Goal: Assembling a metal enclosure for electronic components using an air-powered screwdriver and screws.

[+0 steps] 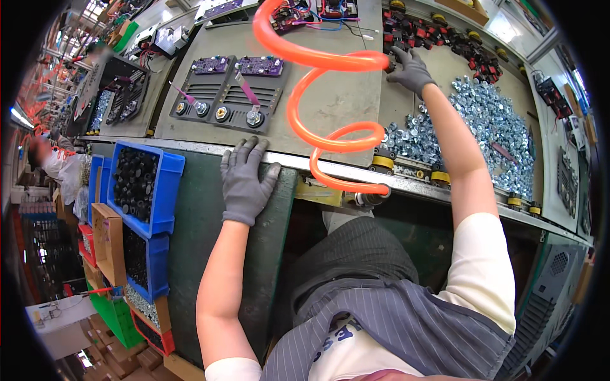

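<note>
My left hand (244,181), in a grey glove, rests flat with its fingers stretched out on the near edge of the green bench (210,235). My right hand (412,71), also gloved, reaches far out to the right, its fingers apart beside a heap of small black and red parts (416,32). A dark bit lies by its fingertips; whether they touch it is unclear. Beyond my left hand lies a black slotted panel (238,95) carrying purple circuit boards (259,66), large nuts and pink strips.
A coiled orange air hose (295,120) hangs across the middle. Shiny metal fasteners (489,133) lie heaped under my right forearm. Blue bins (147,190) with black parts stand at the left, next to a cardboard box (108,244). Rollers (440,176) line the conveyor.
</note>
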A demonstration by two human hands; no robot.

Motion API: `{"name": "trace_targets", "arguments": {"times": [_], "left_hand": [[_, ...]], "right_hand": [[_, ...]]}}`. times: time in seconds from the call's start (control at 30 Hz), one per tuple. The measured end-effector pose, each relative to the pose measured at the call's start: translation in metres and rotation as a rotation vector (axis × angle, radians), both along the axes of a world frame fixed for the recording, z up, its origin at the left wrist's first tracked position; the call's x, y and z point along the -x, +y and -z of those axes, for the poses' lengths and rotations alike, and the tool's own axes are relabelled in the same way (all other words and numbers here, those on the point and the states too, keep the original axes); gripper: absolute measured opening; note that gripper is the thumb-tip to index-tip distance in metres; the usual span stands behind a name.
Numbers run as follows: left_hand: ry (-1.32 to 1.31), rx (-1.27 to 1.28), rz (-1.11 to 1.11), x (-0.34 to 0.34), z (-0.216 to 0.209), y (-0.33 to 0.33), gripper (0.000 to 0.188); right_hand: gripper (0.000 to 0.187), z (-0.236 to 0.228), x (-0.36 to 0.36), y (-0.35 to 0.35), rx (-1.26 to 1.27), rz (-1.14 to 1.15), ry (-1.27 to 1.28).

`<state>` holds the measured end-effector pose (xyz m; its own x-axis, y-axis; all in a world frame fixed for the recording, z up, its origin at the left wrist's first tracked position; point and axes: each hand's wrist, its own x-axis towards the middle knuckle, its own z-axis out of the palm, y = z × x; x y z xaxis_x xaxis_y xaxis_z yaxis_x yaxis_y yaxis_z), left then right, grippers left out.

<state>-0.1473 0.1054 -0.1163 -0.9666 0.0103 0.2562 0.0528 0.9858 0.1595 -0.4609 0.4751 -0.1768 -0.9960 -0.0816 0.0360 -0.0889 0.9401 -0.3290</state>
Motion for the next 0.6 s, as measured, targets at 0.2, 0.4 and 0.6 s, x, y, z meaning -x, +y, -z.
{"name": "trace_targets", "arguments": {"times": [0.2,0.4,0.6], "left_hand": [[-0.009,0.002,0.002,-0.001,-0.003,0.000,0.052],[-0.023,-0.012,-0.014,-0.001,0.000,-0.001,0.051],[0.030,-0.016,-0.002,-0.001,0.003,-0.002,0.049]], "right_hand": [[0.050,0.007,0.011,0.003,-0.132,-0.015,-0.045],[0.042,-0.013,-0.018,0.018,0.065,-0.115,-0.055],[0.031,-0.063,-0.106,-0.051,0.304,-0.893,0.225]]}}
